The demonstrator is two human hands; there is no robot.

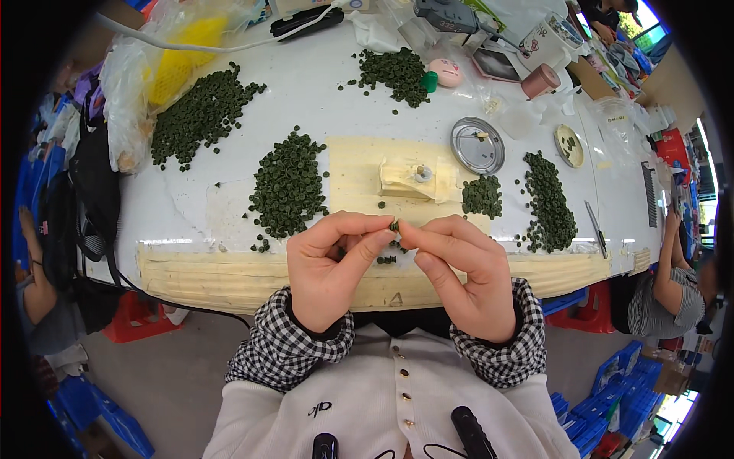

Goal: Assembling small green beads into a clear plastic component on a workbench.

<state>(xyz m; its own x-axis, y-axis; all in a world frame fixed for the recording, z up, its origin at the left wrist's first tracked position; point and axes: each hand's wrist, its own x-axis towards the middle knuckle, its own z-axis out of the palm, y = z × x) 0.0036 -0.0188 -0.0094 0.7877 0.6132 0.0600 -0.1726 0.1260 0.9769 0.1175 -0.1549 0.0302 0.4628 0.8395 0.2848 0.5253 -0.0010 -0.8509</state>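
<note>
Over the front part of the table, my left hand (329, 264) and my right hand (468, 268) meet fingertip to fingertip. Thumb and forefinger of each are closed in a pinch around one small dark green round part (394, 226), mostly covered by the fingers. Below it, a few similar green pieces (387, 260) lie on the taped table edge. A big heap of green round parts (289, 183) is left of my hands. Beyond them stands a block wrapped in cream tape (409, 182) with a small greyish knob on top. A smaller green cluster (482, 196) lies to its right.
More green heaps lie at far left (202, 111), back middle (397, 75) and right (549, 203). A round metal tin (478, 145), a shallow lid (569, 145), a pen-like tool (596, 229), a pink spool (540, 81) and plastic bags (126, 99) surround them. Other people sit at both sides.
</note>
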